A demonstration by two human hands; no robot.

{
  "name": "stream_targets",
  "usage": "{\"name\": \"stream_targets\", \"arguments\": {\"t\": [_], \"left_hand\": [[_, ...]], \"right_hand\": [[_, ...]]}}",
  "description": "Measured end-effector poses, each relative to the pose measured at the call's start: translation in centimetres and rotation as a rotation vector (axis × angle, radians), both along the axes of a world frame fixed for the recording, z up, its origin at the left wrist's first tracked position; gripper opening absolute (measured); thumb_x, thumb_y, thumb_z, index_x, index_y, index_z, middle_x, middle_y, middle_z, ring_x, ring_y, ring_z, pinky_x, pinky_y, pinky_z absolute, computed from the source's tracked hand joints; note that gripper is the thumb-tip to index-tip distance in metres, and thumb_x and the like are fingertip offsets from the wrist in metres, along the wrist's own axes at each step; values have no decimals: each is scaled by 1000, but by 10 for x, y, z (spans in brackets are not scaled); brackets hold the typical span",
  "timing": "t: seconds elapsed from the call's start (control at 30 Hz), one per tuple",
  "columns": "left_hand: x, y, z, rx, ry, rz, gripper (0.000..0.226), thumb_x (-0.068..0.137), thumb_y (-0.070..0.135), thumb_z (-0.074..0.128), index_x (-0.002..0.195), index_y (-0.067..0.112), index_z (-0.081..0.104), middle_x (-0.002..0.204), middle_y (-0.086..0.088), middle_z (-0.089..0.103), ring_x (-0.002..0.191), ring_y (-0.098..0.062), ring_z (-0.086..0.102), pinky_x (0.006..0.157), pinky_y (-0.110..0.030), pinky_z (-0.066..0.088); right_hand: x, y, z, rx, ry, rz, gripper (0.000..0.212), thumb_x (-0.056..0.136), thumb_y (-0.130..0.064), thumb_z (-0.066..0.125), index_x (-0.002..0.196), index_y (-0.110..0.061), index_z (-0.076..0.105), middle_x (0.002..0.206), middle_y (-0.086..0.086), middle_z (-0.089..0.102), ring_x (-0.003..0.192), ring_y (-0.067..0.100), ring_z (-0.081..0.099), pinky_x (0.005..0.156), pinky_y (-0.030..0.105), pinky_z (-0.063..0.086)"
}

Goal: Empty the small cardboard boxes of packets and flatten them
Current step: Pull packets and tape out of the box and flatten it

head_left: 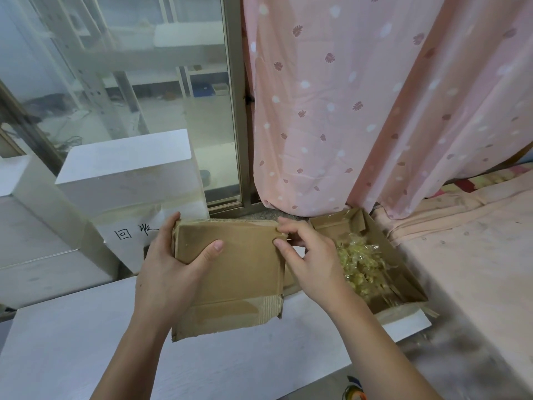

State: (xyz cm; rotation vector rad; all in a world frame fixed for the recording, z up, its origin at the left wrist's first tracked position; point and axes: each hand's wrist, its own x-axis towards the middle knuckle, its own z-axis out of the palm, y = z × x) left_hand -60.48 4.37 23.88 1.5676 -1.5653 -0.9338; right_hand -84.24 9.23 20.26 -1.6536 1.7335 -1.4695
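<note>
Left hand (pixel 170 264) grips flattened box (pixel 230 272) edge; right hand (pixel 305 255) pinches far corner. Risk: box springs open, knocking packets (pixel 363 269) in tray (pixel 403 272) beside it.

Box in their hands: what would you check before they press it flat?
1. Left hand grips the box by its left edge: ok.
2. Right hand pinches the top right corner: ok.
3. Box emptied: cannot tell, its inside is hidden.
4. Packets lie in the open tray to the right: ok.
5. White surface below to press on: ok.
</note>
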Motion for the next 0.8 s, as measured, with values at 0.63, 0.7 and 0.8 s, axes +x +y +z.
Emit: {"name": "stream_targets", "arguments": {"t": [0.63, 0.7, 0.8], "left_hand": [[-1, -4, -13, -95, 122, -56, 104, 56, 84, 74, 149, 61, 35, 144, 16, 57, 131, -12, 56, 109, -49, 51], [0, -5, -15, -119, 134, -55, 103, 56, 82, 75, 149, 61, 35, 143, 17, 56, 132, -12, 56, 108, -49, 51], [4, -4, -20, -164, 150, -46, 101, 58, 79, 76, 149, 59, 36, 144, 18, 56, 132, -14, 55, 108, -52, 51]], "right_hand": [[4, 2, 4, 33, -212, -116, 11, 99, -11, 63, 93, -20, 60, 114, -14, 73, 105, -1, 66, 83, 10, 47], [5, 2, 6, 27, -254, -115, 13, 99, -9, 63, 92, -20, 61, 114, -13, 74, 105, 0, 67, 84, 12, 47], [4, 5, 9, -4, -292, -27, 20, 100, -8, 61, 106, -27, 58, 119, -12, 74, 104, 10, 69, 85, 22, 51]]}}
